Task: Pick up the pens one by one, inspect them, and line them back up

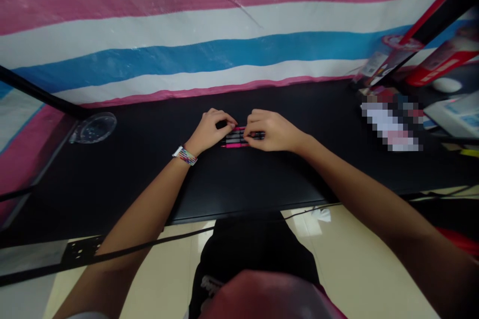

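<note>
Several slim pens lie side by side across the black desk [209, 184], between my two hands. A pink pen [235, 145] is at the near edge of the row, with grey and black pens [234, 137] behind it and more pink at the far edge. My left hand [212, 128], with a colourful woven band at the wrist, pinches thumb and forefinger at the row's far left end. With curled fingers, my right hand [272, 130] grips the right part of the row and covers it. Which single pens the fingertips hold is hard to make out.
A clear round plastic lid [97, 127] lies at the left. At the right stand a clear cup [385, 57] and a red-and-white container [443, 62], near a white box [456, 112]. A striped sheet [224, 50] hangs behind the desk. A cable [179, 234] runs below its front edge.
</note>
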`<state>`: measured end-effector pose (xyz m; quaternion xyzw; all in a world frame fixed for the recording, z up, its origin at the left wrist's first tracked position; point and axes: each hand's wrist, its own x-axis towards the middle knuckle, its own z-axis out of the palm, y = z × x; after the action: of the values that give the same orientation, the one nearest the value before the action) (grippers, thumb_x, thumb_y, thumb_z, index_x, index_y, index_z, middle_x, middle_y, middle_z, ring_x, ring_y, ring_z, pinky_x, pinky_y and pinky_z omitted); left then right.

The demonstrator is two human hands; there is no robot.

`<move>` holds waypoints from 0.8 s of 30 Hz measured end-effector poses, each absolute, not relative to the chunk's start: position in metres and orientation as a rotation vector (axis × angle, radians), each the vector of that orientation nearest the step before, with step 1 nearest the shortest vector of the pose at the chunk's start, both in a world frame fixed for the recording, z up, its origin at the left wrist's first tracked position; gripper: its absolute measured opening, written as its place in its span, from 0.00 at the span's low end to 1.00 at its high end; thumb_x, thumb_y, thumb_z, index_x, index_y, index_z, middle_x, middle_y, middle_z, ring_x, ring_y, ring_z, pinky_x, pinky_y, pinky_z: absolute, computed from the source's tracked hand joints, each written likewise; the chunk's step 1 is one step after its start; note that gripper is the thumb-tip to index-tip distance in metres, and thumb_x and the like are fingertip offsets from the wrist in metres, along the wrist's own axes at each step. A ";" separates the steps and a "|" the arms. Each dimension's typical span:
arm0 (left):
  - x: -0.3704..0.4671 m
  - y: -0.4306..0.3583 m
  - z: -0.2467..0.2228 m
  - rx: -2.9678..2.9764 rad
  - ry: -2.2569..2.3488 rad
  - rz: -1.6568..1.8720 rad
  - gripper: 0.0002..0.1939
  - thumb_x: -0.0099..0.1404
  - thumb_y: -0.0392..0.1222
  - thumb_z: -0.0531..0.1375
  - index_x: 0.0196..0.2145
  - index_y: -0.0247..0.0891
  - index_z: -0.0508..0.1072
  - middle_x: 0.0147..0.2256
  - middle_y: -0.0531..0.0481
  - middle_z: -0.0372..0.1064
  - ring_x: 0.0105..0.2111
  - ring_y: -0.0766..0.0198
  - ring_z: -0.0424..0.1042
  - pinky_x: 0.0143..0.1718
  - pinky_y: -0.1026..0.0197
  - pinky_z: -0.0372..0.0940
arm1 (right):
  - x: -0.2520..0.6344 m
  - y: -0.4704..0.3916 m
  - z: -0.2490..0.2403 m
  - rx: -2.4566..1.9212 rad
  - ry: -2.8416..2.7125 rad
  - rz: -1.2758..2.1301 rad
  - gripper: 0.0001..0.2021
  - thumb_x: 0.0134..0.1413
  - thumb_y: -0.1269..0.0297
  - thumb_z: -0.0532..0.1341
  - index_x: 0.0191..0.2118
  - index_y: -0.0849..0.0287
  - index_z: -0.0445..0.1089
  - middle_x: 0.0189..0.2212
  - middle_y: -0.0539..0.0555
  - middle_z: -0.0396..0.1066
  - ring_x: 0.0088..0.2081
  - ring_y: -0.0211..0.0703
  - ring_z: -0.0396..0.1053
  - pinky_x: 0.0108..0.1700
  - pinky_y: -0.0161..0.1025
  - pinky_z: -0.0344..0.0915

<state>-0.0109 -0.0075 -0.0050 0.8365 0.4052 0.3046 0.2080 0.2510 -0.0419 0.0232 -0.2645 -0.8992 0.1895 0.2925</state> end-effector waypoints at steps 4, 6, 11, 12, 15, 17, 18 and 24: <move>-0.012 -0.006 -0.007 2.337 1.123 0.868 0.06 0.69 0.44 0.65 0.38 0.48 0.84 0.39 0.48 0.85 0.44 0.49 0.75 0.54 0.43 0.64 | 0.242 -0.048 0.019 -0.611 -2.532 0.402 0.07 0.62 0.65 0.67 0.32 0.52 0.78 0.31 0.55 0.73 0.38 0.54 0.66 0.46 0.51 0.63; -0.011 -0.005 -0.006 2.344 1.111 0.876 0.07 0.70 0.45 0.64 0.38 0.48 0.84 0.39 0.48 0.84 0.43 0.49 0.75 0.54 0.44 0.64 | 0.240 -0.048 0.017 -0.602 -2.552 0.420 0.03 0.61 0.64 0.69 0.34 0.52 0.78 0.33 0.55 0.75 0.40 0.54 0.67 0.46 0.50 0.63; -0.010 -0.010 -0.001 2.334 1.137 0.956 0.10 0.75 0.49 0.62 0.40 0.47 0.84 0.41 0.48 0.84 0.43 0.50 0.76 0.53 0.45 0.65 | 0.241 -0.048 0.018 -0.630 -2.546 0.495 0.05 0.58 0.65 0.71 0.40 0.53 0.79 0.35 0.55 0.79 0.39 0.53 0.69 0.46 0.49 0.64; -0.010 -0.012 0.001 2.330 1.145 0.985 0.11 0.76 0.50 0.62 0.40 0.47 0.84 0.41 0.48 0.84 0.44 0.50 0.76 0.53 0.45 0.64 | 0.242 -0.049 0.018 -0.629 -2.538 0.522 0.04 0.58 0.67 0.70 0.40 0.53 0.79 0.34 0.54 0.80 0.39 0.53 0.69 0.45 0.49 0.65; -0.007 -0.017 0.007 2.322 1.135 1.051 0.14 0.77 0.53 0.61 0.38 0.46 0.83 0.39 0.48 0.84 0.44 0.50 0.77 0.55 0.44 0.64 | 0.241 -0.052 0.020 -0.632 -2.430 0.659 0.06 0.58 0.70 0.67 0.38 0.52 0.81 0.34 0.53 0.79 0.38 0.51 0.73 0.44 0.47 0.67; -0.004 -0.021 0.010 2.313 1.090 1.055 0.18 0.78 0.56 0.61 0.35 0.46 0.83 0.37 0.48 0.83 0.42 0.51 0.77 0.55 0.44 0.64 | 0.241 -0.053 0.020 -0.673 -2.276 0.753 0.06 0.59 0.68 0.67 0.39 0.51 0.82 0.36 0.53 0.79 0.37 0.49 0.75 0.44 0.47 0.70; -0.003 -0.022 0.011 2.306 1.065 1.050 0.20 0.78 0.58 0.61 0.34 0.46 0.82 0.35 0.49 0.83 0.41 0.51 0.77 0.54 0.44 0.65 | 0.241 -0.052 0.020 -0.700 -2.196 0.776 0.06 0.60 0.67 0.68 0.40 0.51 0.83 0.38 0.53 0.79 0.37 0.49 0.75 0.44 0.47 0.71; 0.000 -0.024 0.009 2.213 1.064 1.135 0.13 0.73 0.54 0.68 0.33 0.46 0.84 0.34 0.49 0.83 0.38 0.53 0.78 0.51 0.45 0.70 | 0.250 -0.035 0.015 -0.894 -1.825 0.853 0.10 0.61 0.51 0.74 0.40 0.50 0.85 0.39 0.55 0.80 0.37 0.49 0.74 0.43 0.48 0.73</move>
<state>0.0000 -0.0239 0.0089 0.7987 0.3839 0.4095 0.2167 0.2499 -0.0345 0.0153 -0.3617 -0.7388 0.3453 0.4518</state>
